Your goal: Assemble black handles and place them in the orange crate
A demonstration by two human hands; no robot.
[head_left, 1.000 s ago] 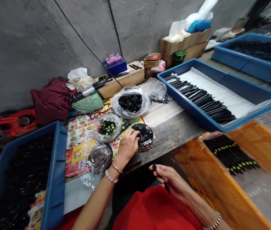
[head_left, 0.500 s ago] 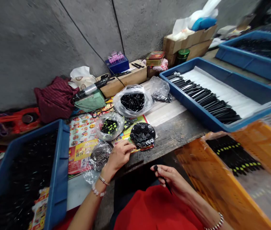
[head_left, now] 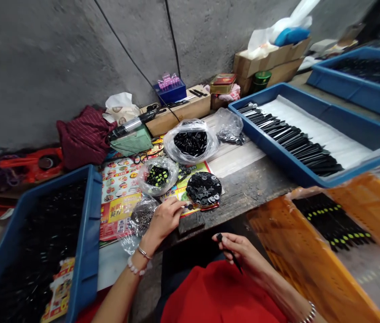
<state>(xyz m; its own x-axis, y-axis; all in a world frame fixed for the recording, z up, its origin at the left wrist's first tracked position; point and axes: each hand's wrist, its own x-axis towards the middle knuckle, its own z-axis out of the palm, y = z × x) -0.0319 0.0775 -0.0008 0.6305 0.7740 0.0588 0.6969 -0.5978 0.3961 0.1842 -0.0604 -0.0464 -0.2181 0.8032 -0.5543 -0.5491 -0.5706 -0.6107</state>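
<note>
My left hand (head_left: 167,216) is at the table edge, fingertips pinched on a small black piece (head_left: 190,207) beside a round heap of flat black pieces (head_left: 203,188). Over my lap, my right hand (head_left: 235,249) is closed round a slim black part (head_left: 233,258), its thick end up between thumb and finger. Left of the heap sits a plastic bag of black and yellow-green pieces (head_left: 157,176). Behind it stands a bag of shiny black pieces (head_left: 190,142). A bag of small metal parts (head_left: 142,217) lies by my left wrist.
Blue trays hold black parts at the left (head_left: 90,224) and right (head_left: 311,112). An orange crate (head_left: 287,233) with black and yellow-green parts stands at the lower right. A dark block (head_left: 191,223) lies on the table edge. Cables hang before the wall.
The view has shifted slightly, moving the scene to the right. A small black piece now shows at my left fingertips. My right hand still holds the slim black part.
</note>
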